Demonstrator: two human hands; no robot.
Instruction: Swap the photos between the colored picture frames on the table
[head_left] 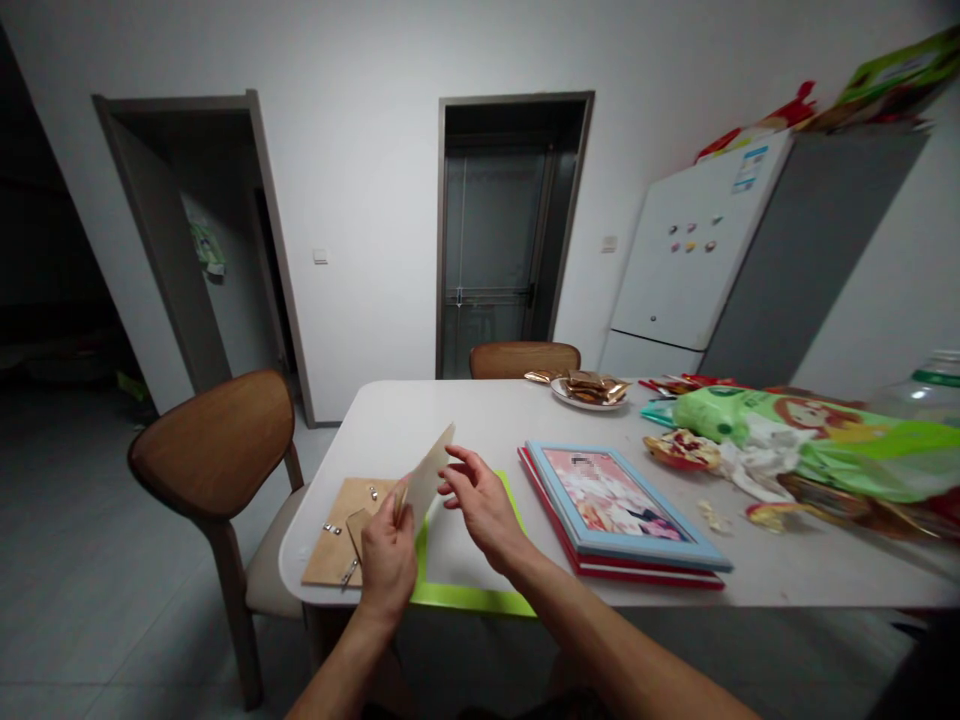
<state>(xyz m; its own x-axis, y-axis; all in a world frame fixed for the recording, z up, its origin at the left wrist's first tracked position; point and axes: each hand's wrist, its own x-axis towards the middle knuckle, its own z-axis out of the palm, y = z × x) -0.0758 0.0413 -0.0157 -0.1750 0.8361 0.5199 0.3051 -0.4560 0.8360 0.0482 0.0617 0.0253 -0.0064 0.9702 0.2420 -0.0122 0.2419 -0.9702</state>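
My left hand (390, 562) grips a thin pale sheet (430, 474) by its lower left edge, holding it tilted up above the table. Whether it is paper or card I cannot tell. My right hand (480, 502) is beside the sheet's right side, fingers apart and holding nothing. Below the hands lies a lime-green picture frame (480, 599), partly hidden by them. To the left, a brown backing board (324, 560) with several metal clips lies flat on the table, its right part behind my left hand.
On the right, a light blue framed picture (709, 557) rests on a red frame (637, 574). Beyond are a plate (589, 404) of gold packets, an opened pomegranate (684, 450) and a green plastic bag (855, 470). A wooden chair (217, 440) stands at the table's left.
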